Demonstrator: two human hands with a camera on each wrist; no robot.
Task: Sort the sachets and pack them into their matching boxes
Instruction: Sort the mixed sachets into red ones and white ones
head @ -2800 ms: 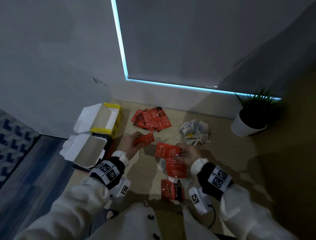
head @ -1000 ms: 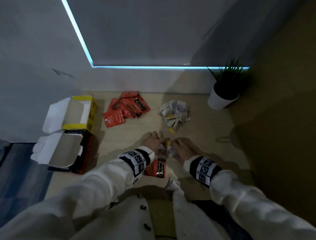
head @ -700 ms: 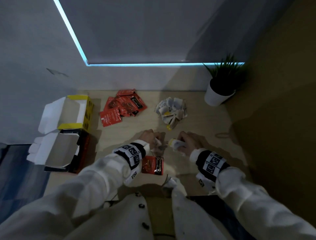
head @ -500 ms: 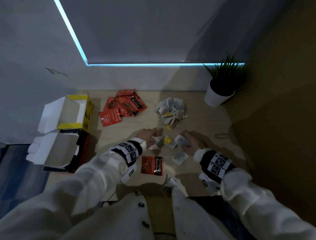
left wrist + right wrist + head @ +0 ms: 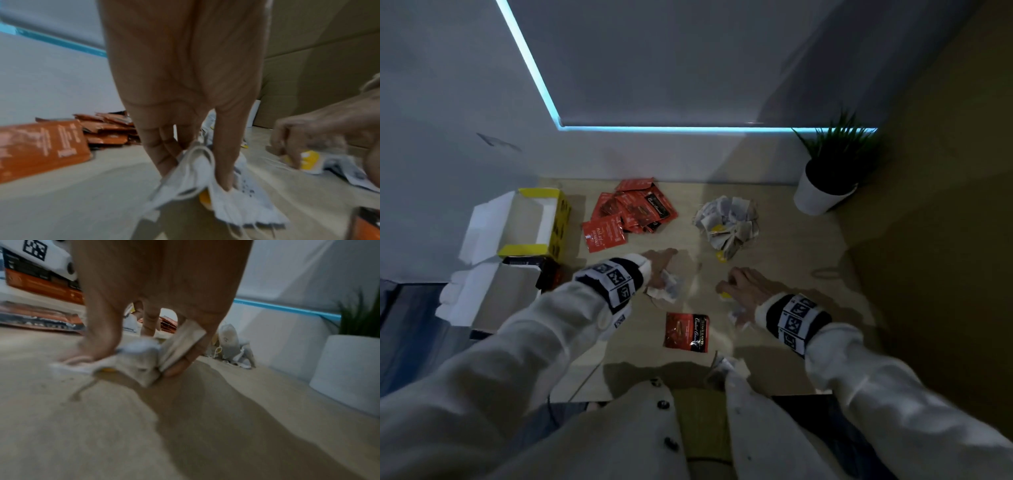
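Observation:
My left hand (image 5: pixel 659 270) pinches a bunch of white tea bags (image 5: pixel 209 186) with strings just above the wooden tabletop (image 5: pixel 784 246). My right hand (image 5: pixel 739 284) grips other white tea bags (image 5: pixel 144 360) with a yellow tag, low over the table. A single red sachet (image 5: pixel 687 331) lies between my forearms. A pile of red sachets (image 5: pixel 631 212) sits at the back, a heap of white tea bags (image 5: pixel 726 222) to its right. The open yellow box (image 5: pixel 534 222) and the open dark red box (image 5: pixel 496 291) stand at the left.
A potted plant in a white pot (image 5: pixel 822 192) stands at the back right corner. The wall runs along the table's far edge. A loose ring-shaped band (image 5: pixel 825 273) lies on the table to the right.
My hands have drawn apart, each taking white tea bags with it: the left shifted left, the right shifted right. Earlier I had set down red sachets at the back pile.

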